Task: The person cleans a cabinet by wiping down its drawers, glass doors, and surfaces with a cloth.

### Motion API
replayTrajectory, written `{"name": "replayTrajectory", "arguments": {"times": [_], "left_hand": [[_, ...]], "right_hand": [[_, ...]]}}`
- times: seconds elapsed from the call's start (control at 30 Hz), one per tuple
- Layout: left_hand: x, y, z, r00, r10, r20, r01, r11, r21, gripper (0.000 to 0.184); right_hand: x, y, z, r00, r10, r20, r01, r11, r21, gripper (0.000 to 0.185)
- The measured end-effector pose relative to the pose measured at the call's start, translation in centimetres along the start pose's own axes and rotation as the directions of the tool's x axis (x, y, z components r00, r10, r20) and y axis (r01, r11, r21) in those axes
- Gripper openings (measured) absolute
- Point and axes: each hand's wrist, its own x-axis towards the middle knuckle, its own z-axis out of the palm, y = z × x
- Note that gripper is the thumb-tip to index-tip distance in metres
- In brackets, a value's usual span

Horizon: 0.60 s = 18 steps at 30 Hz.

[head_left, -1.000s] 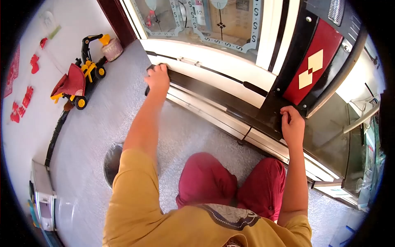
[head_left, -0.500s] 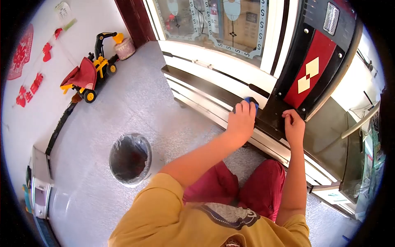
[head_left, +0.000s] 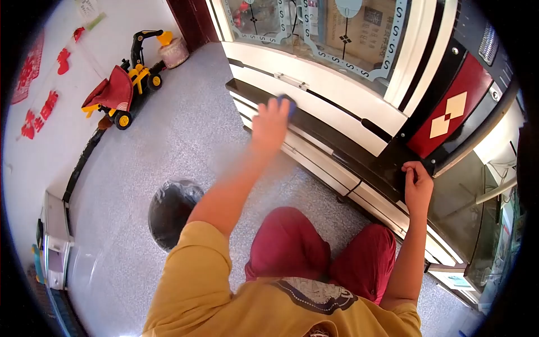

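My left hand [head_left: 270,124] is closed on a dark blue cloth or sponge [head_left: 287,105], partly covered by the fingers and slightly blurred. It is on the dark narrow ledge [head_left: 320,132] of the white cabinet [head_left: 314,108]. Over at the right end of that ledge rests my right hand [head_left: 418,185], its fingers curled by the edge, just below a black and red panel [head_left: 456,106] with cream squares. Whether anything is inside the curled right fingers cannot be made out.
A lined bin [head_left: 171,213] stands on the floor left of my knees. A toy truck [head_left: 115,92] and a pinkish container [head_left: 174,53] are by the left wall. At the right is a dark glossy surface [head_left: 457,196].
My left hand went from the ledge's left end to near its right end, then back leftward with the blue item. My right hand keeps its place on the ledge while the view shifts.
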Motion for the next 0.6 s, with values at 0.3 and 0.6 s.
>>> {"name": "replayTrajectory", "arguments": {"times": [0.3,0.6], "left_hand": [[7.4,-13.1,9.0,0.932,-0.343,0.120,0.315,0.927,0.201,0.050],[10.5,-15.9,7.5,0.805,-0.493,0.330,0.441,0.870,0.221,0.047]], "right_hand": [[0.2,-0.7,0.4,1.000,-0.012,-0.013,0.011,0.997,-0.080,0.010],[0.3,-1.5,0.4,1.000,-0.028,-0.014,0.026,0.995,-0.099,0.009]]}}
